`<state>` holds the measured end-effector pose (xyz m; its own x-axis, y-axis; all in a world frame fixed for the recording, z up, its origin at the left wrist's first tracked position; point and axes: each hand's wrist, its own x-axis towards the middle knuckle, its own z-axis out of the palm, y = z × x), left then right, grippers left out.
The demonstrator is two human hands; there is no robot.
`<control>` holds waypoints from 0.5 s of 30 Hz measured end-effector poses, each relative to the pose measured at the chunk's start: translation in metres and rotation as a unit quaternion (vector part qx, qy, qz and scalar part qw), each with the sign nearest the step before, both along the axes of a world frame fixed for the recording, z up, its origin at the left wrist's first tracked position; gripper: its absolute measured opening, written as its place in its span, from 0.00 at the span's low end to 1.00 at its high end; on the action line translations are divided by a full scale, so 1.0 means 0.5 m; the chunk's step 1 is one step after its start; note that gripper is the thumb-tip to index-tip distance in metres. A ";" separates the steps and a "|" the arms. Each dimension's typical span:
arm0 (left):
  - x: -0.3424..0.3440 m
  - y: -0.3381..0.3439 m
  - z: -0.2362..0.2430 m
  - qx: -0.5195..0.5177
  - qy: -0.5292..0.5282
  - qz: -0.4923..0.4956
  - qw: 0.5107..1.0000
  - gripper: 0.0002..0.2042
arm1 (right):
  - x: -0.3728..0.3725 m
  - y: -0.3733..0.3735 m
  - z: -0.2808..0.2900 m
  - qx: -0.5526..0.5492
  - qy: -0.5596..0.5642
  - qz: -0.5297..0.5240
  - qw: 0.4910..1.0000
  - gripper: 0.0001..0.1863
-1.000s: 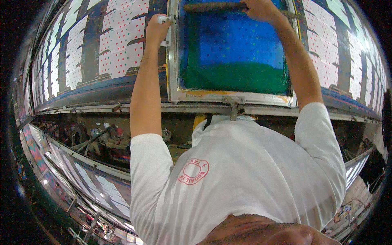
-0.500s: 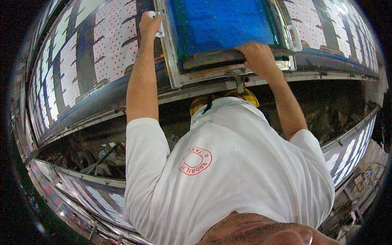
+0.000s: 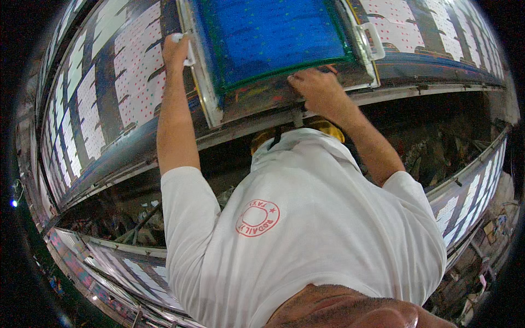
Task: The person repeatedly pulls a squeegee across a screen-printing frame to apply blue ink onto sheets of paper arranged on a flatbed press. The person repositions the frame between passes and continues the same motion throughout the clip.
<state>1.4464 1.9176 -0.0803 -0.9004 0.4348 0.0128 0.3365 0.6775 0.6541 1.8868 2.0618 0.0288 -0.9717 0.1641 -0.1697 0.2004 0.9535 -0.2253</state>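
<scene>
A printing screen point(image 3: 276, 41) with blue mesh, a green border and a pale metal frame lies over the long table. My left hand point(image 3: 175, 53) is closed around the white handle at its left side. At the screen's near end, my right hand point(image 3: 317, 88) is curled over the dark, ink-smeared strip below the mesh. Its fingers are bent; a small dark thing shows by the knuckles, but what they hold I cannot make out. A second white handle point(image 3: 374, 41) on the right side has no hand on it.
White sheets with red dots point(image 3: 139, 71) lie left of the screen, and more dotted sheets point(image 3: 391, 23) lie to its right. A metal rail point(image 3: 421, 92) runs along the table's near edge. Behind me stands another table with pale sheets point(image 3: 465, 202).
The screen has shifted left along the table, my left hand with it. My right hand has moved left and slightly nearer. The dark bar it held across the mesh's near edge no longer shows there.
</scene>
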 end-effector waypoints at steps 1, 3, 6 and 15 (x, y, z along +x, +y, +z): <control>0.000 -0.006 0.004 -0.012 -0.010 0.006 1.000 0.30 | 0.013 -0.005 -0.004 -0.012 0.007 0.014 1.000 0.31; -0.002 -0.001 0.010 -0.019 -0.034 0.018 0.999 0.30 | 0.031 -0.008 -0.014 -0.026 0.041 0.036 0.998 0.30; -0.005 0.000 0.017 -0.008 -0.075 0.044 0.996 0.32 | 0.052 0.001 -0.025 -0.032 0.107 0.066 0.992 0.29; 0.019 0.005 0.048 0.063 -0.189 0.078 0.977 0.18 | 0.154 0.213 -0.005 -0.263 0.179 -0.040 0.947 0.20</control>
